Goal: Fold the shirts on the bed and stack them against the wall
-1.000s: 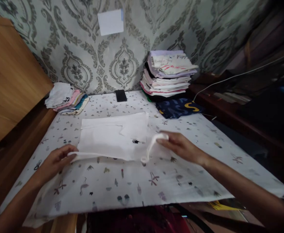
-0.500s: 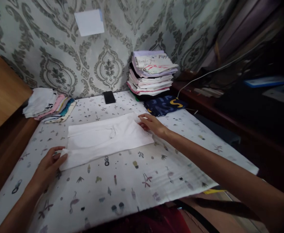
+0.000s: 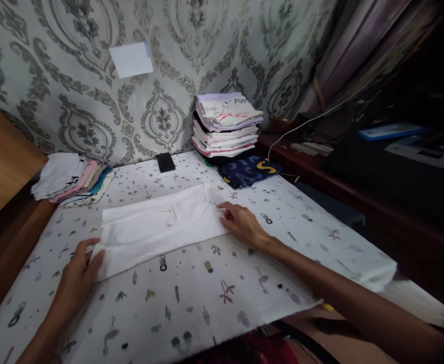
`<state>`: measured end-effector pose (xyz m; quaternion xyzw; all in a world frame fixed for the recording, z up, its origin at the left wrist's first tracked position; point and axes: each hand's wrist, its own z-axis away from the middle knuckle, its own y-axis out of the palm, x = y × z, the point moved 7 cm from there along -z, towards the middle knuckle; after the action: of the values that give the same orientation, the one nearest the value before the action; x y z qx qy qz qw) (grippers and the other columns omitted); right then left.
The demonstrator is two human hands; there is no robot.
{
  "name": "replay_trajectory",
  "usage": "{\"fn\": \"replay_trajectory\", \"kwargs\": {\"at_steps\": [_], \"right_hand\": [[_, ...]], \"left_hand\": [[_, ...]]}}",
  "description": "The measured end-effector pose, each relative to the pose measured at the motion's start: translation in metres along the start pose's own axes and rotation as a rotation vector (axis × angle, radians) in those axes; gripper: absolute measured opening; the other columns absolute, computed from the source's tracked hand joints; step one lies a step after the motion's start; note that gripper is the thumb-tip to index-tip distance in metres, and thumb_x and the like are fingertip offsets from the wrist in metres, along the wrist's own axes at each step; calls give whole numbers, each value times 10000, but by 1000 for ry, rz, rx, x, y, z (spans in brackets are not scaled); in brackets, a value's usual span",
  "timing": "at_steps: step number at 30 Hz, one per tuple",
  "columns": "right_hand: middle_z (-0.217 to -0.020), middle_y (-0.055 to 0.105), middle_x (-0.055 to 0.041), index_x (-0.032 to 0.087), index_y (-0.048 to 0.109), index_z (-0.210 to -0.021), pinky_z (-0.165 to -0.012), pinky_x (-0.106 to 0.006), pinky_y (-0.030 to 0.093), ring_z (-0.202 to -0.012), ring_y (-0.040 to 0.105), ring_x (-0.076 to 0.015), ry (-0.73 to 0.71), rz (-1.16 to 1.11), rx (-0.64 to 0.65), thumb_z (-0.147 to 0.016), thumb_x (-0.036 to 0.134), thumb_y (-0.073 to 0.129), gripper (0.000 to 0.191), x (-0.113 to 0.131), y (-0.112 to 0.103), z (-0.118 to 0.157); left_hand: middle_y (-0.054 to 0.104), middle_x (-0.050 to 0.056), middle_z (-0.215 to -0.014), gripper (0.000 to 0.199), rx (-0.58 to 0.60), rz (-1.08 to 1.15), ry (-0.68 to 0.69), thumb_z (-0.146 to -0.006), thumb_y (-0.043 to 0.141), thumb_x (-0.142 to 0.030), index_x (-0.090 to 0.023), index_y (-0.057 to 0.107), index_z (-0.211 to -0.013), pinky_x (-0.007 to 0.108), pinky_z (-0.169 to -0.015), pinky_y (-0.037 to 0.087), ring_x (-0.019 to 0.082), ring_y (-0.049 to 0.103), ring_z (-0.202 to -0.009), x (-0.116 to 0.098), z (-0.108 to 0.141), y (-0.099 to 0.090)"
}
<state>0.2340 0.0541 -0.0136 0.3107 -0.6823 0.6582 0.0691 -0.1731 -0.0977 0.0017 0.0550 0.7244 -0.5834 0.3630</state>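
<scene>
A white garment (image 3: pixel 157 227), folded into a long flat strip, lies on the patterned cloth in front of me. A looser crease runs across its middle. At its left end, my left hand (image 3: pixel 78 268) has thumb and forefinger around the near corner, with the other fingers partly hidden. My right hand (image 3: pixel 244 225) is at the right end, fingers bent and closed on the edge of the fabric. The right edge is folded in and partly covered by those fingers.
A tall stack of folded clothes (image 3: pixel 227 129) stands against the wall, with a navy printed garment (image 3: pixel 244 172) before it. A smaller clothes pile (image 3: pixel 74 179) sits far left. A black phone-like object (image 3: pixel 165 162) lies at the back. A white cable (image 3: pixel 308 119) hangs at right.
My right hand has moved down along the garment's right end, and that end's edge is now drawn in to the left. My left hand stays at the left corner. The view has tilted up slightly.
</scene>
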Motion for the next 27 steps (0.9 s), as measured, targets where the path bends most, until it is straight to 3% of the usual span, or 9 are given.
{"fn": "replay_trajectory", "kwargs": {"at_steps": [6, 9, 14, 17, 19, 22, 24, 27], "right_hand": [[-997, 718, -87, 183, 703, -1078, -806, -317, 476, -930, 637, -221, -22, 115, -6, -914, 313, 588, 239, 16, 6, -67], [-957, 706, -89, 190, 713, -923, -783, -323, 471, -926, 620, -234, -35, 121, -13, -887, 325, 637, 159, 26, 18, -96], [-976, 688, -75, 196, 690, -932, -815, -317, 441, -911, 592, -208, -115, 71, -107, -930, 250, 546, 153, 34, 24, -108], [-920, 695, -71, 191, 689, -911, -781, -313, 429, -877, 589, -210, -106, 42, -163, -911, 229, 542, 152, 26, 25, -108], [-875, 701, -69, 191, 691, -859, -746, -306, 422, -857, 593, -214, -83, 48, -152, -878, 195, 551, 141, 19, 29, -110], [-857, 709, -75, 184, 697, -854, -715, -303, 422, -834, 603, -217, -70, 50, -145, -859, 167, 549, 149, 14, 30, -113], [-891, 715, -86, 178, 702, -904, -737, -312, 437, -852, 613, -222, -75, 48, -156, -873, 171, 533, 172, 17, 25, -114], [-962, 722, -97, 177, 703, -968, -838, -348, 470, -924, 632, -234, -185, 24, -178, -899, 183, 505, 209, 33, 14, -107]], "left_hand": [[599, 6, -645, 544, 24, -95, 28, -854, 428, -645, -250, 559, -1205, 338, -711, 487, 313, 679, -885, -2, -4, 5], [563, -5, -614, 536, 28, -115, 38, -882, 406, -633, -243, 558, -1217, 337, -711, 490, 310, 682, -871, -1, -4, 6], [614, 9, -674, 494, 19, -142, 61, -920, 395, -575, -236, 552, -1243, 322, -706, 495, 293, 692, -877, 1, -2, 5], [666, 49, -757, 459, 85, -342, 42, -952, 347, -520, -227, 553, -1238, 337, -677, 494, 310, 696, -882, -4, 1, 8], [696, 100, -888, 439, 113, -562, 73, -970, 309, -449, -203, 558, -1233, 372, -656, 493, 327, 687, -854, -17, 2, 9], [667, 173, -1120, 400, 41, -761, 259, -964, 321, -328, -154, 568, -1226, 436, -755, 505, 359, 646, -1016, -57, -1, 9], [652, 165, -1166, 359, 25, -704, 378, -951, 366, -295, -157, 573, -1210, 441, -843, 500, 342, 616, -1089, -85, -11, 17], [675, 87, -1107, 286, 129, -415, 475, -951, 422, -308, -211, 571, -1175, 376, -855, 502, 260, 637, -1024, -123, -35, 47]]}}
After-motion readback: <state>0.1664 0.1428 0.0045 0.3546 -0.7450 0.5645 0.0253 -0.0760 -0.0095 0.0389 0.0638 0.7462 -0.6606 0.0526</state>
